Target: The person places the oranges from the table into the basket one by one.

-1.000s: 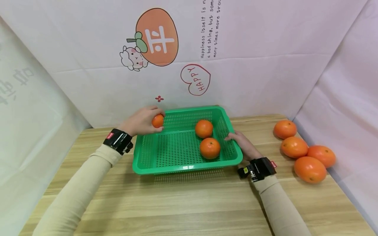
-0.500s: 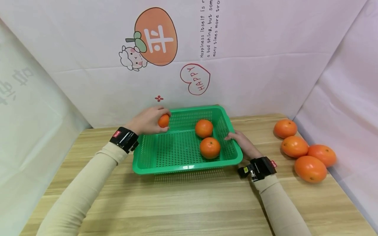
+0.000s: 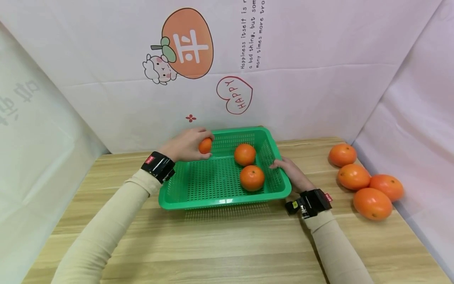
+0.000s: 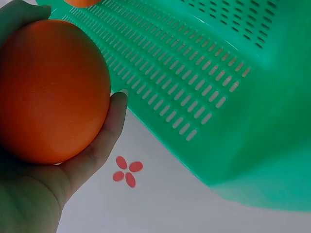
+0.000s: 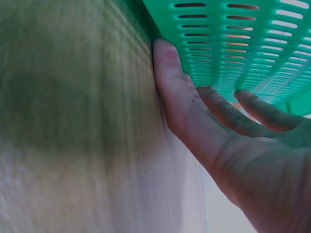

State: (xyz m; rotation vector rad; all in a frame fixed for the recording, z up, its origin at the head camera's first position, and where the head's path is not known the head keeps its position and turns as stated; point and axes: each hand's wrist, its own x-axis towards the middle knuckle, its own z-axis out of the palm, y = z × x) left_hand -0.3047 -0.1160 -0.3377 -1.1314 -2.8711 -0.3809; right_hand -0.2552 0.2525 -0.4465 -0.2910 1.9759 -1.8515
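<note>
In the head view, my left hand (image 3: pixel 184 145) holds a smooth orange (image 3: pixel 205 146) over the left back part of a green plastic basket (image 3: pixel 223 202). The left wrist view shows the fingers wrapped round that orange (image 4: pixel 53 92), with the basket's slotted wall (image 4: pixel 184 82) beside it. Two more oranges, one at the back (image 3: pixel 245 154) and one nearer (image 3: pixel 252 178), sit in the basket's right half. My right hand (image 3: pixel 295 176) grips the basket's right side, thumb over the rim. In the right wrist view its fingers (image 5: pixel 170 77) touch the outer slotted wall (image 5: pixel 218 43).
Several oranges (image 3: pixel 372 203) lie grouped on the wooden table (image 3: pixel 220 244) at the right. A white printed cloth (image 3: pixel 301 106) hangs behind the basket, and further cloth (image 3: pixel 418 157) closes off both sides.
My left hand has moved to the right along the basket's back side, carrying the orange. The right hand, the basket and the other oranges look unmoved.
</note>
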